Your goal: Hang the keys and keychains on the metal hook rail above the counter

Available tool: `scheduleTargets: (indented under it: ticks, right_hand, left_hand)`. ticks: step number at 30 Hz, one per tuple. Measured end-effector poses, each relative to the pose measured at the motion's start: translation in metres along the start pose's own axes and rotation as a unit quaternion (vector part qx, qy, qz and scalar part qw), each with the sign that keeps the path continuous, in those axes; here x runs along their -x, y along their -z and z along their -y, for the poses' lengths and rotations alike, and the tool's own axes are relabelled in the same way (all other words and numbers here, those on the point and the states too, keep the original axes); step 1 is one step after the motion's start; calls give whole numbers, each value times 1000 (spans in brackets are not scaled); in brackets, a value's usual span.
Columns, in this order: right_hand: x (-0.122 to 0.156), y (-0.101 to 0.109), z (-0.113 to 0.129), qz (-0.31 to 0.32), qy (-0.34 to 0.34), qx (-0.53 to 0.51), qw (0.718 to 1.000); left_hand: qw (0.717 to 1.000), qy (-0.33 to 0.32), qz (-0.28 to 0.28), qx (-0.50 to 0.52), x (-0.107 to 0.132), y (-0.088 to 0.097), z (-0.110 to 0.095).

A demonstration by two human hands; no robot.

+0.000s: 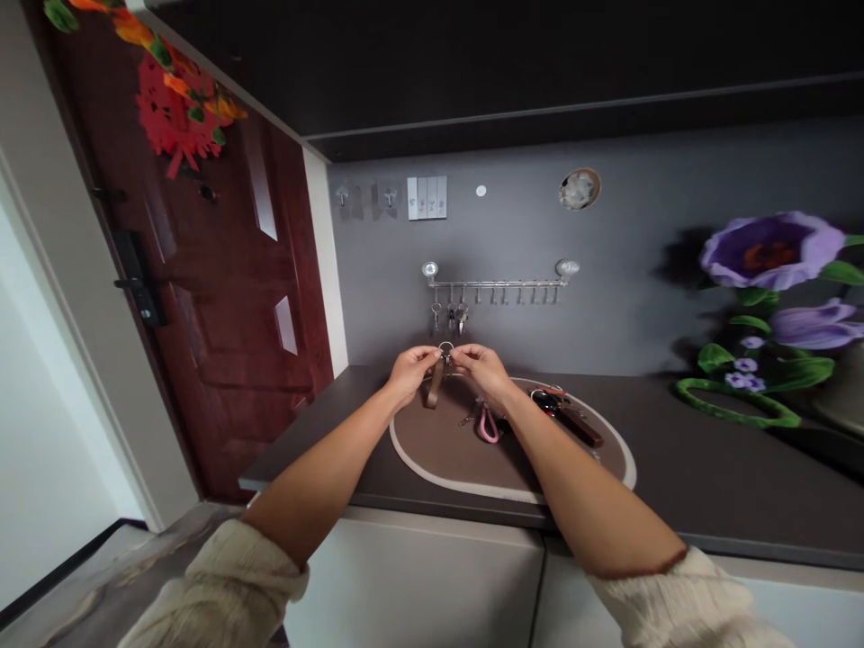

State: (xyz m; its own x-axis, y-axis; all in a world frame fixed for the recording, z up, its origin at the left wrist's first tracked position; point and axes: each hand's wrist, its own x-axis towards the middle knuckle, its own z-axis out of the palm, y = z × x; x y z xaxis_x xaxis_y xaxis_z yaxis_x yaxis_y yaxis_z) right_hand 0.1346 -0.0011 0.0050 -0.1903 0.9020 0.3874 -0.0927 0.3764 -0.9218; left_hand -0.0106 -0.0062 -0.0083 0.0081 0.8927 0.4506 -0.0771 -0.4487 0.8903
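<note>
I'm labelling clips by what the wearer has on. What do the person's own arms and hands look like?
Both arms wear loose, cream-beige, knitted-looking sleeves, bunched up so that the forearms are bare. The left hand and right hand are ungloved. No watch or bracelet shows on either wrist; the fingers are too small to judge for rings or nail polish.

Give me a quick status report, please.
Left hand and right hand pinching key ring. Brown strap hanging at left hand. Keys on hook rail beyond; nothing visibly blocking either hand.
</note>
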Motion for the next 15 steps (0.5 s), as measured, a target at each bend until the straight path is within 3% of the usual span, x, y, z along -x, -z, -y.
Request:
scheduleTargets:
  ticks: [8,15]
  right_hand:
    - [-1,-2,0,-1,38,10,999]
    - [-3,4,6,-24,30,24,999]
  left_hand:
    - [1000,-10,8,-19,5,-5,-4]
    - [1000,0,4,-30,4,-3,-1]
